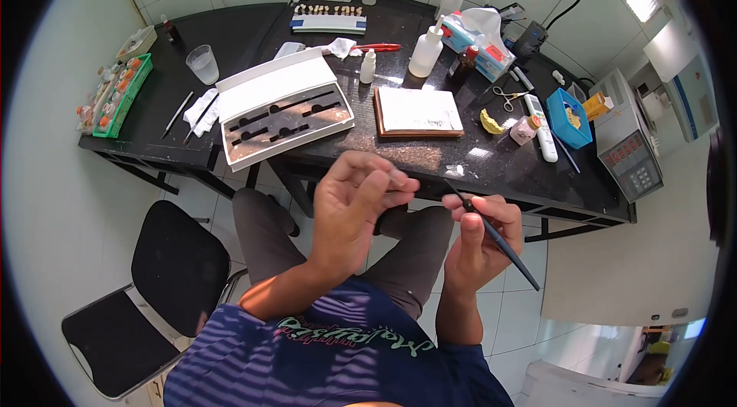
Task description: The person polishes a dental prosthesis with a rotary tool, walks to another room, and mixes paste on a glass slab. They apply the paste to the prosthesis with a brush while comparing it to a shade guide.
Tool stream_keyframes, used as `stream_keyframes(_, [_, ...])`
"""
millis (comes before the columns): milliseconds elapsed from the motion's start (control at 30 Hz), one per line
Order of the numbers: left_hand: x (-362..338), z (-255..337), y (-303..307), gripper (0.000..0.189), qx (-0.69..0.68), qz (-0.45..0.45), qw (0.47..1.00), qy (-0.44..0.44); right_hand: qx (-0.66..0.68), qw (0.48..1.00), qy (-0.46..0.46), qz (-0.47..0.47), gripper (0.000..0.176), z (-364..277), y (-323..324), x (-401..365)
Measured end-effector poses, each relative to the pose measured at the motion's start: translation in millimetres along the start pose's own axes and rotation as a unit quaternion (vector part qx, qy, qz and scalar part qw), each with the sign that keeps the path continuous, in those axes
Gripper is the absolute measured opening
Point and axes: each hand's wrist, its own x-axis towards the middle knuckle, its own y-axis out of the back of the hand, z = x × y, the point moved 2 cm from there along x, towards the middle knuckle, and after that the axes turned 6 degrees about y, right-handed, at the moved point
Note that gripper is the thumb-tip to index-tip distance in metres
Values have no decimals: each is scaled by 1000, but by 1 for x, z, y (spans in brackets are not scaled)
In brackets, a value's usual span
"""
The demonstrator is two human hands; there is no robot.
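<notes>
My right hand [484, 242] grips a slim dark brush [503, 244] between thumb and fingers. Its pointed tip faces up and left, and the blue-grey handle slants down to the right. Left of it, my left hand [345, 204] is pinched closed at about the same height; something small and pale may be at the fingertips, but I cannot make it out. Both hands are above my lap, in front of the table edge. Beyond them lie an open white box [288, 104] with dark tool-shaped slots and a white slab in a brown frame [418, 112].
The black table [338, 154] carries a squeeze bottle [426, 52], a small dropper bottle [368, 67], a tissue box [480, 42], scissor-like forceps [510, 98], a blue basket [569, 117] and a plastic cup [203, 64]. A green tray [127, 96] sits far left. A black chair [180, 265] stands at left.
</notes>
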Motion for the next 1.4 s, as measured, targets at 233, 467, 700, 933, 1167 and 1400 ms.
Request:
stream_keyframes(233, [-1, -4, 57, 9, 162, 87, 978, -97, -98, 995, -19, 23, 18, 15, 40, 14])
stream_keyframes(467, [-12, 14, 97, 12, 343, 142, 913, -171, -236, 971, 34, -25, 13, 41, 44, 88])
stream_keyframes(700, [-35, 21, 125, 11, 369, 198, 905, -79, -495, 864, 84, -30, 29, 164, 88, 243])
stream_keyframes(933, [-56, 36, 136, 12, 535, 160, 820, -129, -358, 907, 201, -90, 19, 143, -2, 212])
stream_keyframes(1167, [93, 147, 104, 4, 687, 7, 690, -227, -249, 935, 128, -218, 11, 116, -64, 119])
stream_keyframes(1400, [293, 83, 151, 20, 797, -168, 566, -132, -227, 962, -8, -151, 9, 68, -11, 70])
